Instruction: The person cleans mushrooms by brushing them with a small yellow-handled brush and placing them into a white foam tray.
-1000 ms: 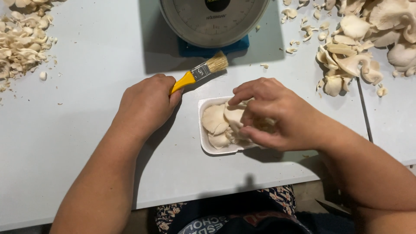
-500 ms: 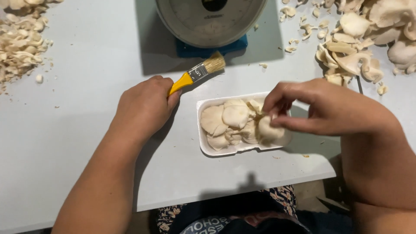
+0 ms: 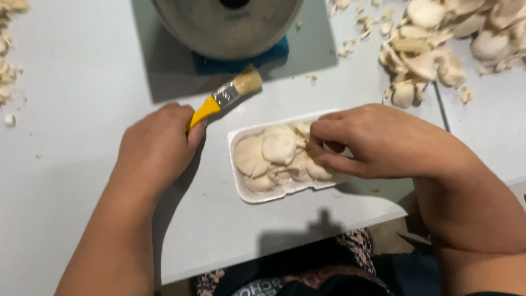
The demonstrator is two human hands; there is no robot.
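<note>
A white foam tray (image 3: pixel 241 186) lies on the pale table near its front edge, filled with pale oyster mushrooms (image 3: pixel 276 156). My right hand (image 3: pixel 372 142) rests over the tray's right half, its fingertips pinching among the mushrooms there. To the left of the tray, my left hand (image 3: pixel 159 148) is closed around the yellow handle of a small paintbrush (image 3: pixel 227 93), whose bristles point up and right toward the scale.
A round dial scale (image 3: pixel 230 27) on a blue base stands at the back centre. A heap of loose mushrooms (image 3: pixel 438 38) lies at the back right, mushroom scraps (image 3: pixel 8 71) at the far left. A seam (image 3: pixel 441 107) splits the table at right.
My right hand has come back left over the tray and lowered onto the mushrooms. The left hand with the brush has stayed put. The view has moved closer.
</note>
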